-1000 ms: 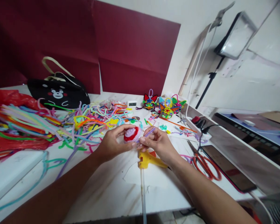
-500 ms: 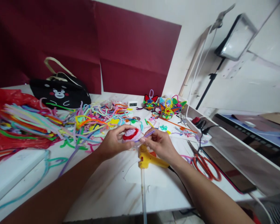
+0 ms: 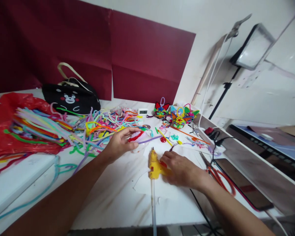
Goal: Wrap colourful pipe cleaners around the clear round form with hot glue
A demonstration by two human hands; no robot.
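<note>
My left hand [image 3: 124,141] pinches a rounded craft piece [image 3: 135,137] with red and pale lilac fuzzy coils, partly hidden by my fingers. From it a purple pipe cleaner [image 3: 149,140] sticks out to the right. Lower on the table, my right hand [image 3: 180,167] has its fingers curled round the handle of a yellow hot glue gun [image 3: 153,165]. The gun lies on white paper with its nozzle pointing away from me, and a long glue stick [image 3: 153,203] trails from its back over the table edge.
Left are heaped pipe cleaners [image 3: 95,126], a red plastic bag [image 3: 2,137] and a black bag [image 3: 71,98]. Finished cat-face ornaments [image 3: 178,118] stand at the back. Orange-handled scissors [image 3: 222,180] and a phone [image 3: 243,183] lie right, beside a lamp [image 3: 255,46].
My right hand has let go of the purple pipe cleaner and come down onto the glue gun's handle. The craft piece stays in my left hand, turned differently. The view has shifted slightly.
</note>
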